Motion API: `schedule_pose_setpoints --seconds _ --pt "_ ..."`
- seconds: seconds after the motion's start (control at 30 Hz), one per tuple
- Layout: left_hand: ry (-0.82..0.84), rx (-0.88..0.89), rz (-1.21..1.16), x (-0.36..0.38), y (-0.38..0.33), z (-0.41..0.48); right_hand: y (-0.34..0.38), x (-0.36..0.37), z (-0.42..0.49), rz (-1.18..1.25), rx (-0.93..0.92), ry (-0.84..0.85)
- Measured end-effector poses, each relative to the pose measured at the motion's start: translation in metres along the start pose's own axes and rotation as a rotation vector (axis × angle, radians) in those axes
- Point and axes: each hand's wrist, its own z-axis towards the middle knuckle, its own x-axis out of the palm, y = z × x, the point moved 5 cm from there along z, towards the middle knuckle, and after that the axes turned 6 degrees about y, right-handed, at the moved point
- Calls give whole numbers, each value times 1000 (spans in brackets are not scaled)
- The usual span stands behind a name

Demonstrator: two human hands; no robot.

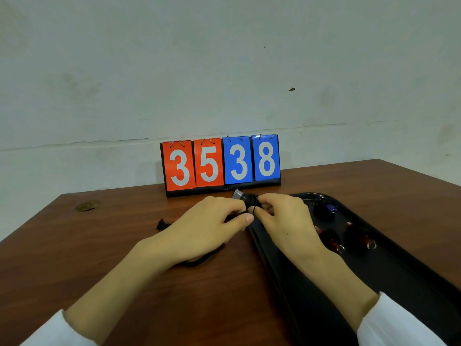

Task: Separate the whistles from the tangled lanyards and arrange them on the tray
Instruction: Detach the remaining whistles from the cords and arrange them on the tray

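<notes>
Black cord wraps a dark whistle (243, 198) held between both hands above the left rim of the black tray (411, 270), just in front of the flip scoreboard (220, 164) reading 3, 5, 3, 8. Left hand (207, 228): thumb and fingers pressed together on the whistle's body and the cord beside it, steadying the piece; its grey mouthpiece points away from the person, toward the scoreboard. Right hand (284, 221): fingertips pinching a small loop of the lanyard (253, 209) close to the whistle. The rest of this lanyard trails under the left palm onto the wooden table (99, 245), with a loose black end (162, 224) lying to the left.

Step in hand, as judged: unwinding or unhooking the cord from 1 whistle; it is not yet free. On the tray, at least 3 small items already lie apart from one another: 1 blue-marked whistle (330, 209) toward the far end and 2 red-and-black ones (333, 242) (361, 238) with metal rings nearer the middle. Whether any cord remains on them cannot be told.

Next move, as judged: draw the pinched loop off or through while the left hand keeps the whistle fixed, then set the freed whistle in a bare part of the tray, clear of the others, leaving the lanyard on the table.
</notes>
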Motion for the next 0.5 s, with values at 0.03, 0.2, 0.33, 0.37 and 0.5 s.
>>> schedule_pose_setpoints --seconds 0.03,0.2,0.33,0.37,0.5 --pt "22 0 12 0 0 0 2 3 0 -9 -25 43" --pt "82 4 42 -1 3 -1 18 17 -4 -32 -220 218" --pt "63 -23 13 -10 12 0 29 18 -10 16 -343 253" --pt "48 -28 23 -13 16 0 31 20 -11 33 -363 276" --pt "21 -56 -38 -18 32 2 38 23 -15 72 -416 334"
